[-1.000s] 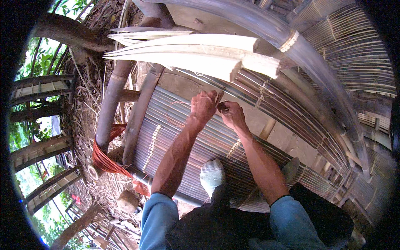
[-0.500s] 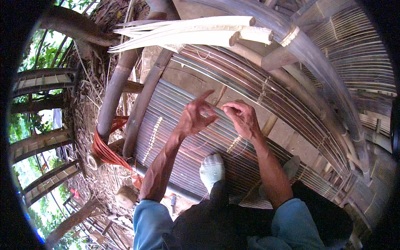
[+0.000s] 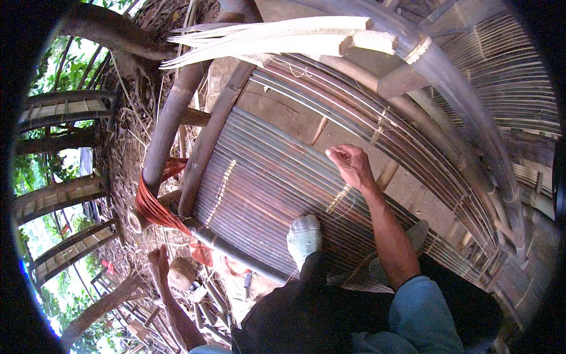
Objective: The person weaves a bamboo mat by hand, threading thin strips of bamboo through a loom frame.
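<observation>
My right hand [image 3: 352, 166] is held over the far edge of a slatted bamboo platform [image 3: 265, 171], fingers curled in a pinch; anything between them is too small to make out. Far to the left, beyond the platform's side rail, my left hand [image 3: 158, 264] is closed, its contents hidden. Close by it hangs a bundle of orange-red cord [image 3: 154, 206], wrapped round a bamboo post. A pale thin strand [image 3: 348, 213] curls on the slats below my right hand, next to a light woven binding [image 3: 338, 199].
Split pale bamboo lengths [image 3: 283, 42] lie across the far rails. Thick dark bamboo poles [image 3: 454, 94] frame the right. My sock-covered foot [image 3: 305, 236] rests on the slats. A cut log end [image 3: 181, 274] and a handled tool [image 3: 247, 283] lie at the left.
My left hand has swung from beside my right hand down to the far left, past the platform's rail, and its spread fingers have closed. My right hand stays nearly in place, still pinched.
</observation>
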Available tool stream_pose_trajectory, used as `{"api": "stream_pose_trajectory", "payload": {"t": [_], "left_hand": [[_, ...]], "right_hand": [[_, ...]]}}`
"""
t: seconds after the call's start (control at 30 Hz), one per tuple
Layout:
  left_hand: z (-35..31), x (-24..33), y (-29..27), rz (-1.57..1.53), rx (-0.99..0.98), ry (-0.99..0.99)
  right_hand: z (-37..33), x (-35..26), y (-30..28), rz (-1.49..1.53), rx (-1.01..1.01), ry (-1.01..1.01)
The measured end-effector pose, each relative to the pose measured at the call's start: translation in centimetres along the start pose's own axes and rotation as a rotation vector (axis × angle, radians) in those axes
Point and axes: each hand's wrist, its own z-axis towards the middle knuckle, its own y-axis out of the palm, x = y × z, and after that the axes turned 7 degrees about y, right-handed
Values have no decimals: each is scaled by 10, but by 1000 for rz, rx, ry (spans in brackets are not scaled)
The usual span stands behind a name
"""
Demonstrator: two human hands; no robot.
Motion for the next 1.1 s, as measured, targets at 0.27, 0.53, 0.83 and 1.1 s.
{"api": "stream_pose_trajectory", "payload": {"t": [0.27,0.53,0.83,1.1], "left_hand": [[-15,160,65,84,302,449],[13,371,225,-287,307,929],[11,371,234,51,388,1016],[30,306,143,-610,-423,602]], "right_hand": [[-4,-17,-10,-177,-136,121],[0,-12,2,-89,-59,-59],[-5,-26,3,-263,-90,-27],[-5,-23,4,-221,-56,-20]]}}
